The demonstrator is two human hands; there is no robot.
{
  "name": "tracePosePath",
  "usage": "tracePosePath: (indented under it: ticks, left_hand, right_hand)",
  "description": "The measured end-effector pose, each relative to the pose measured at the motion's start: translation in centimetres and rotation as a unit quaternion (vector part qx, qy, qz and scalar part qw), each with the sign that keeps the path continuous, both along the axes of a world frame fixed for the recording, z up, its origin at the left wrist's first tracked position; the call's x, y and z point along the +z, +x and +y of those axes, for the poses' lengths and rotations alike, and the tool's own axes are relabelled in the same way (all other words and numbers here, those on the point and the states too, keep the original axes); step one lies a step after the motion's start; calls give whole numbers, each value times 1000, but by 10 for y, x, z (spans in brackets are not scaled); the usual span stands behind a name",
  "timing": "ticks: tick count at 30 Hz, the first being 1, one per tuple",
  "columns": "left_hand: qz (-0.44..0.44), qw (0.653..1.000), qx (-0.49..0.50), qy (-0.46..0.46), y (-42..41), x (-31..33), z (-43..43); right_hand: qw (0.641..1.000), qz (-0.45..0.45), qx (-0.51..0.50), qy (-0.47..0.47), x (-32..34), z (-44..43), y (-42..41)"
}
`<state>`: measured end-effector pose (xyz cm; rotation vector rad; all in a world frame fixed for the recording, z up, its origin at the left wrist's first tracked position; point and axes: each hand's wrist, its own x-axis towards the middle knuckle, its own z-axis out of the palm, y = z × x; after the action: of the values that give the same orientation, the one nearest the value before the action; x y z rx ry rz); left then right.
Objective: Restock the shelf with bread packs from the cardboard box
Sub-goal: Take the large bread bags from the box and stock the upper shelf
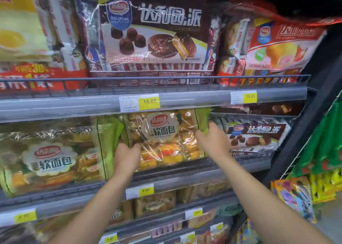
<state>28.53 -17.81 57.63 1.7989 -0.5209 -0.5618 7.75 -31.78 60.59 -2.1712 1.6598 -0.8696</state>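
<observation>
A clear bread pack (162,138) with green side panels and a round white label stands upright on the middle shelf (185,171). My left hand (127,157) grips its lower left edge. My right hand (212,141) grips its right green edge. A second, identical bread pack (53,158) leans on the same shelf to the left, touching the held one. The cardboard box is out of view.
Chocolate pie bags (155,36) and a red cake bag (277,45) fill the upper shelf behind a wire rail (166,78). Another chocolate pie bag (255,134) sits right of my right hand. Lower shelves hold smaller bread packs (155,203). Snack bags (296,195) hang at the right.
</observation>
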Motion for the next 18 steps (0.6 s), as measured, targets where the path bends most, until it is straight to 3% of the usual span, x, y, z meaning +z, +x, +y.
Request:
tracePosePath:
  ticks: [8, 13, 18]
  left_hand:
    - [17, 1000, -7, -4, 3, -3, -16]
    - [53, 996, -49, 55, 28, -17, -33]
    - [-57, 997, -43, 2, 21, -37, -28]
  right_hand:
    - [991, -53, 29, 123, -16, -25, 17]
    - [972, -154, 38, 171, -33, -33, 30]
    - [969, -103, -1, 225, -56, -37, 35]
